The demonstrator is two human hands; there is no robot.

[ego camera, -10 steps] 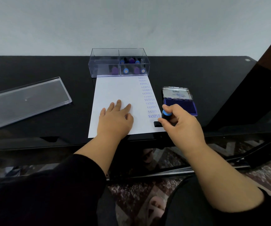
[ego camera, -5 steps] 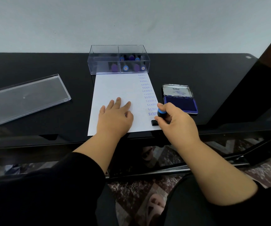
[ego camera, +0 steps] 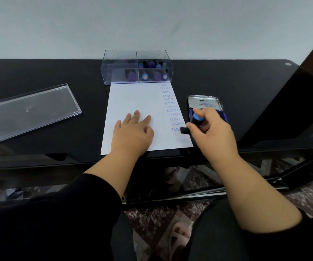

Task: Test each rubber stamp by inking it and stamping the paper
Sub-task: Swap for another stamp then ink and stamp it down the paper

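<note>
rubber stamp (ego camera: pixel 193 123) gripped in the right hand (ego camera: pixel 214 132) at the paper's (ego camera: pixel 133 97) right edge.
its black base sat beside the lowest print; the ink pad (ego camera: pixel 206 108) lay open just right of the paper, the left hand (ego camera: pixel 133 133) pressed flat on the paper, and the clear box (ego camera: pixel 118 72) touched the paper's far edge.

Soft, even light fills the scene, fairly dim, casting only faint shadows. The glossy black worktop (ego camera: pixel 227 81) mirrors the pale wall (ego camera: pixel 151 23) weakly, and its glass front reflects the floor. Wide-angle bending curves the edges. The right hand (ego camera: pixel 213 132) and its stamp (ego camera: pixel 196 121) are motion-blurred; the paper (ego camera: pixel 133 98) stays sharp.
</note>
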